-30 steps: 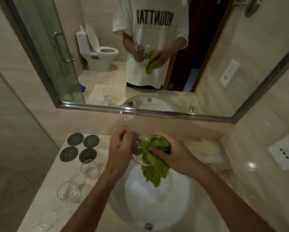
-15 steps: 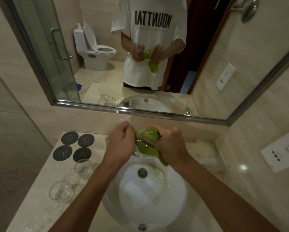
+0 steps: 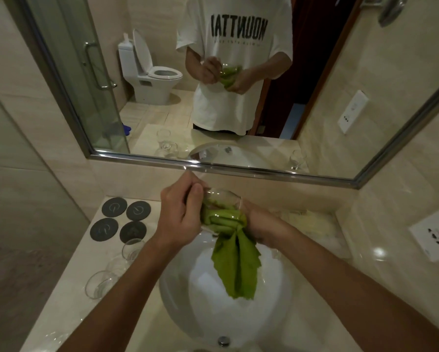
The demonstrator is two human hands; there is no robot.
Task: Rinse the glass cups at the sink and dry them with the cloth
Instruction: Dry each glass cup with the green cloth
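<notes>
drying | left hand [image 3: 180,219] grips glass cup [image 3: 222,199] | right hand [image 3: 260,224] grips cloth [image 3: 235,262], now stuffed inside, tail hanging lower over sink [image 3: 177,295] | interior wipe underway

The round white ceramic sink [image 3: 188,301] is set in the beige marble surface [image 3: 68,301], below the steel-framed wall mirror [image 3: 238,171]. Over the basin, both hands hold a clear glass cup [image 3: 222,199] with a green cloth [image 3: 235,265] hanging from it. Left of the sink stand two clear glass tumblers [image 3: 99,284]; behind them lie four round dark coasters [image 3: 120,222]. A white wall socket [image 3: 434,237] sits at right.
</notes>
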